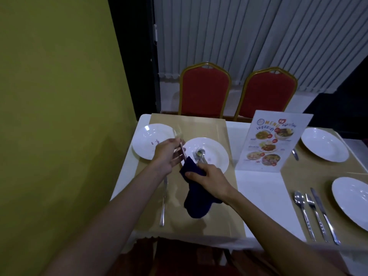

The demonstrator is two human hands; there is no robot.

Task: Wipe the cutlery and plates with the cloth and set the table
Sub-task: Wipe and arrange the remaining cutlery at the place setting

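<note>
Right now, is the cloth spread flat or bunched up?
Bunched up: the right hand grips the cloth at its top; the rest hangs down loose.

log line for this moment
step: wiping | left hand: holds cutlery piece | right hand: grips cloth round it | plate: spoon, fork inside

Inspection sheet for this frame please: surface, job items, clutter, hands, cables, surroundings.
surface: table with white tablecloth and tan mats.
job's things: blue cloth; four plates, far-left plate stained purple; spoon and fork on middle plate; laid set at right; utensil on left mat.
clutter: menu card.
grippers: left hand holds a cutlery piece; right hand grips the cloth.
cables: maybe a thin lead on the door frame, too small to tell.
surroundings: two red chairs, yellow wall, blinds.
</note>
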